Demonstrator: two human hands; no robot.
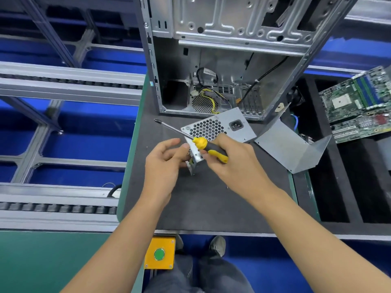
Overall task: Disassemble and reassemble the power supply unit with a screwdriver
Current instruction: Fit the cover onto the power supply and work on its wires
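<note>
Power supply unit (220, 129) is being steadied on the desk (207, 199) by the left hand (167, 161) with loosely curled fingers — a yellow-and-black screwdriver (208, 148) is being gripped by the right hand (230, 159).

A yellow-and-black handle is seen on the steel-shafted screwdriver (208, 147). A honeycomb hole pattern is shown on the grey metal power supply box (220, 127). A green round button (159, 254) is set in an orange plate.
</note>
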